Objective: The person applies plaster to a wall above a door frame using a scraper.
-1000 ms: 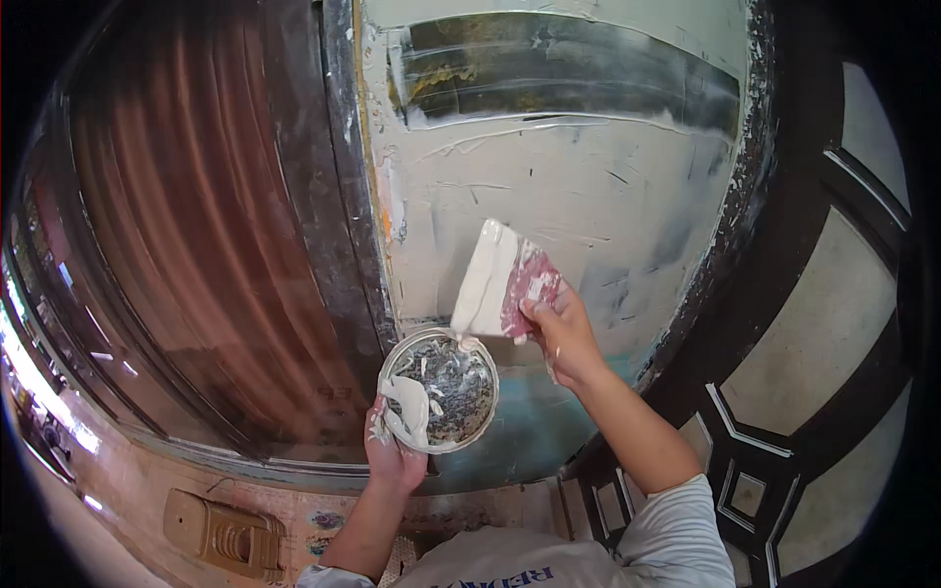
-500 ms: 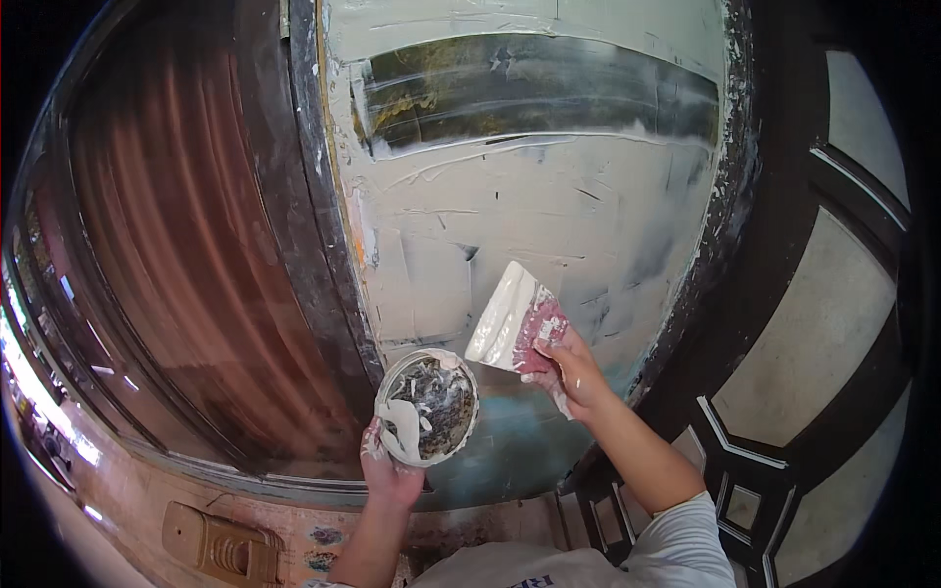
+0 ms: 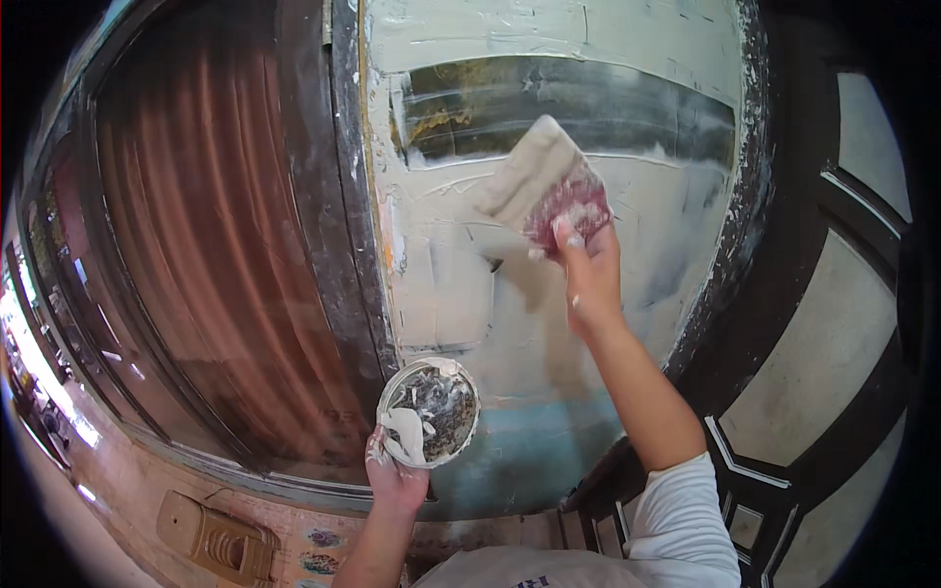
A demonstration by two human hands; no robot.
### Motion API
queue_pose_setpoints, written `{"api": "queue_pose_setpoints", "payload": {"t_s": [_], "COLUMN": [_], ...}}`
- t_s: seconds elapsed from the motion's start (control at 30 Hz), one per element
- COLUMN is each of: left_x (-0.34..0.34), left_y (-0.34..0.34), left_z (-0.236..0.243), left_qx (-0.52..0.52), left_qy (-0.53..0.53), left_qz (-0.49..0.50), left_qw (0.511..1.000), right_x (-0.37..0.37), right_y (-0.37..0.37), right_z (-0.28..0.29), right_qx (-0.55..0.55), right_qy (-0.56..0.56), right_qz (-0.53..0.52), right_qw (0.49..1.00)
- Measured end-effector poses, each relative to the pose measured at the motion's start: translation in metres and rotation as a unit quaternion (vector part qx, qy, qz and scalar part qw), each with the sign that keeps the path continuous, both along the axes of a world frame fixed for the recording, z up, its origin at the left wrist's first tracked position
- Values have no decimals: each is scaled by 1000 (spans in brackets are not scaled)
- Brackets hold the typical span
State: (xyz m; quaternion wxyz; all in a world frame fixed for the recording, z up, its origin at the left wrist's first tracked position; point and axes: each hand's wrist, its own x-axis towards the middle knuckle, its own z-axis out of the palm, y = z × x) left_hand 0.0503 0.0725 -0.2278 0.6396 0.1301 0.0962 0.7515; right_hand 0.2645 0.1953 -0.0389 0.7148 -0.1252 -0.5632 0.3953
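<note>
My right hand (image 3: 585, 250) grips a wide putty knife (image 3: 537, 186) by its reddish, smeared part. Thick white putty coats the blade, which is raised in front of the wall panel (image 3: 608, 353); whether it touches cannot be told. From below and the left side, my left hand (image 3: 394, 472) holds a round tub (image 3: 474, 421). Inside the tub are dark, streaked walls or bottom and a lump of white putty (image 3: 404, 431) at its left. The panel is mostly covered with off-white putty, while a dark bare band (image 3: 578, 98) crosses its upper part.
A dark-framed glass pane with a reddish-brown curtain (image 3: 206, 265) stands left. Dark, pale-panelled woodwork (image 3: 784, 353) rises at right. On the floor at lower left lies a brown plastic stool (image 3: 218, 537), beside paint-stained patches.
My right hand has lifted the loaded putty knife upward, toward the dark band. The tub stays nearly in place in my left hand. The view has shifted slightly.
</note>
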Motion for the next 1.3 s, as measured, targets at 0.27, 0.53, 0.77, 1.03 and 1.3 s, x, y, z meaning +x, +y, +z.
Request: {"api": "queue_pose_setpoints", "payload": {"t_s": [0.27, 0.53, 0.77, 1.03, 1.3], "left_x": [-15, -25, -16, 9, 52], "left_y": [3, 12, 25, 33, 39], "left_z": [-15, -29, -36, -30, -27], "left_qx": [-14, -24, -33, -37, -29], "left_qy": [-6, 22, 25, 31, 46], "left_qz": [32, 42, 43, 56, 63], "left_qw": [999, 999, 998, 997, 997], "right_x": [-17, -27, 3, 82, 184], "right_y": [21, 60, 81, 88, 88], "right_z": [102, 147, 161, 166, 163], "right_qx": [449, 661, 675, 658, 606], "right_qy": [-327, -371, -437, -450, -473], "right_qz": [-487, -530, -527, -560, -608], "right_qw": [674, 379, 276, 226, 198]}}
